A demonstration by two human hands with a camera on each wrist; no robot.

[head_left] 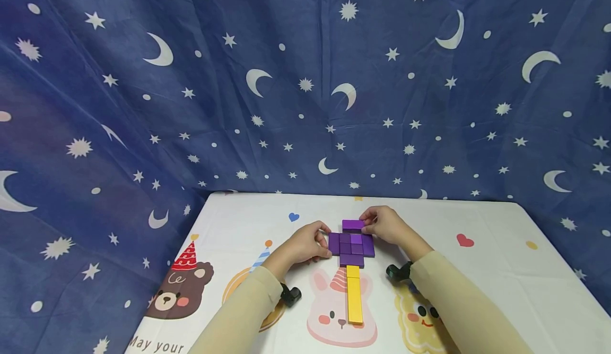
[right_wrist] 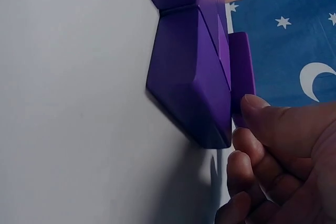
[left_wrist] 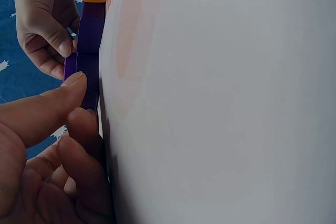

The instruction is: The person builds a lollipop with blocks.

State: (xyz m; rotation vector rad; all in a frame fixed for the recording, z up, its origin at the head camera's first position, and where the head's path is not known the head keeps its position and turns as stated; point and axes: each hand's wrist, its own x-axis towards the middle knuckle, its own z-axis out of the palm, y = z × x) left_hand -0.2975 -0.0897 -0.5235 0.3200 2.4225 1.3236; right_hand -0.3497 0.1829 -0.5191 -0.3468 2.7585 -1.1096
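Observation:
Purple blocks lie flat and close together, forming a flower-like shape above a stem of yellow blocks [head_left: 354, 301]. My right hand [head_left: 385, 223] pinches a bright purple rectangular block [head_left: 352, 225] by its right end, at the far side of the cluster. In the right wrist view, thumb and fingertips grip that block [right_wrist: 242, 66] beside a darker purple block [right_wrist: 176, 51]. At the cluster's left side, my left hand [head_left: 305, 242] holds the upright dark purple block [head_left: 333, 243] with thumb and forefinger near its two ends. The left wrist view shows a fingertip against the purple blocks [left_wrist: 89, 69].
The white tablecloth [head_left: 501, 269] has printed animals, hearts and words. A blue curtain [head_left: 305, 104] with moons and stars hangs behind the table and along its left side. Black wrist cameras [head_left: 291, 294] sit under both wrists, close to the cloth.

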